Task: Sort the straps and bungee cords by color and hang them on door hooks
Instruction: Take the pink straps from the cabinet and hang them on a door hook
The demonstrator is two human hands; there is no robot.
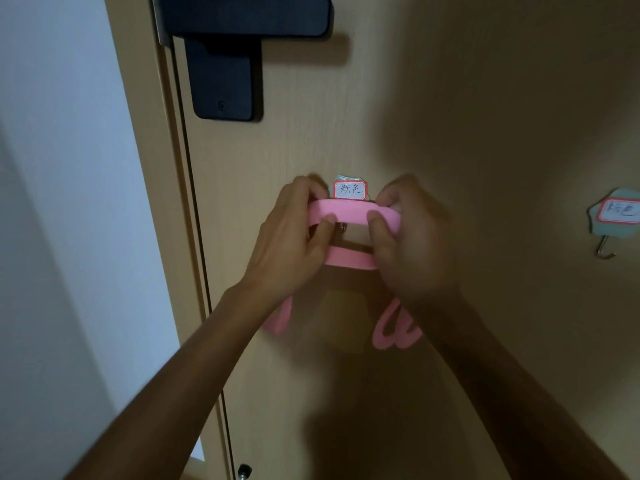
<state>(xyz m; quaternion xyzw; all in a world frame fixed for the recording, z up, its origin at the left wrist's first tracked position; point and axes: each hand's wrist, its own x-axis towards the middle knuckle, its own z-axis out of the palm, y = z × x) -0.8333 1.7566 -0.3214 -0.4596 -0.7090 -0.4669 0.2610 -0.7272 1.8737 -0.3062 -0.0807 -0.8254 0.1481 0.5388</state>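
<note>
Fingers (377, 221) round pink strap (349, 211) (horizontal)

The door handle (242, 19) sits at the upper left of the door (467, 98), and the wall (52, 202) lies left of the door's edge. Lower down, at the middle, a labelled hook (350, 190) is fixed on the door. A second labelled hook (614, 216) lies well to its right. The strap (349, 211) spans in front of the first hook, pinched between the left grip (294, 237) and the right grip (412, 244). Its loops hang below both wrists.

Pink strap (353, 211), seemingly over hook (342, 227)
</note>
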